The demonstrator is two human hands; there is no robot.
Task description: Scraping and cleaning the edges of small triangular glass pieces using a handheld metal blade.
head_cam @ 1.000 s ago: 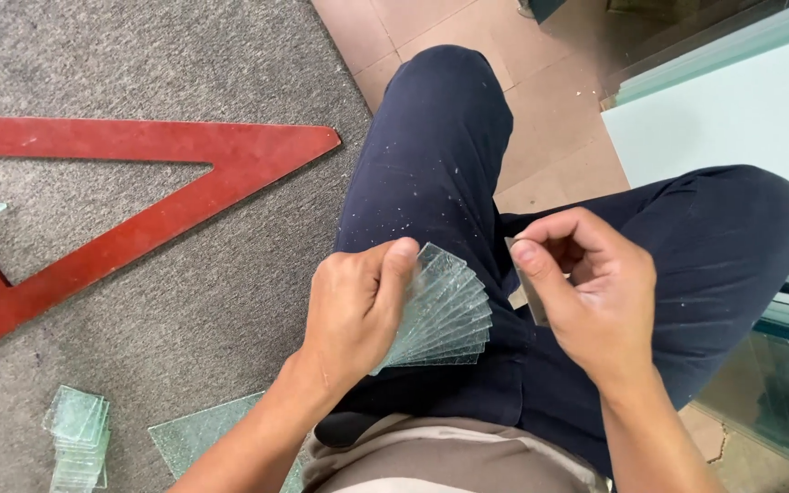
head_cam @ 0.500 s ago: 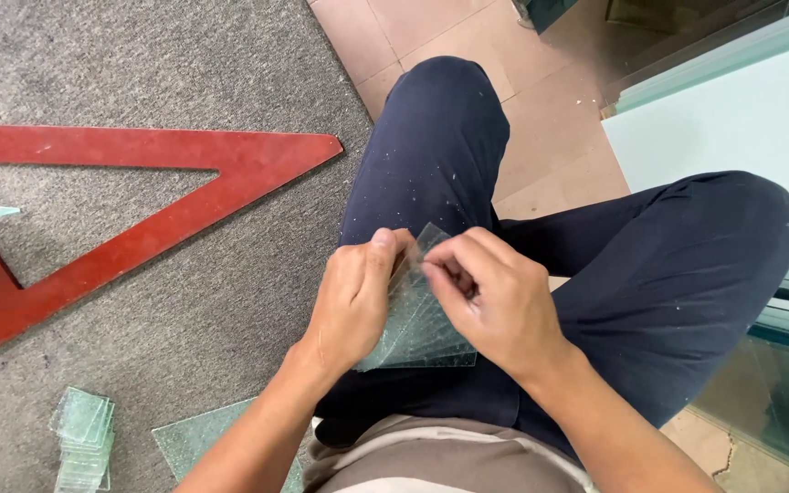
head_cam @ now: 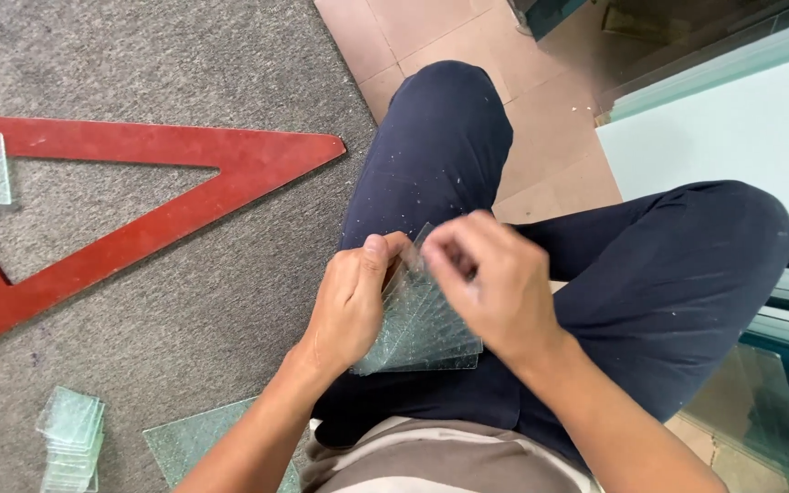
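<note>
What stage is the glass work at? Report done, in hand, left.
Done: a stack of small glass pieces sits on the carpet. In hand: left hand holds a fanned stack; right hand fingers its top. Left: a larger sheet lies alongside.

No packages, labels, signs or screens in view.
</note>
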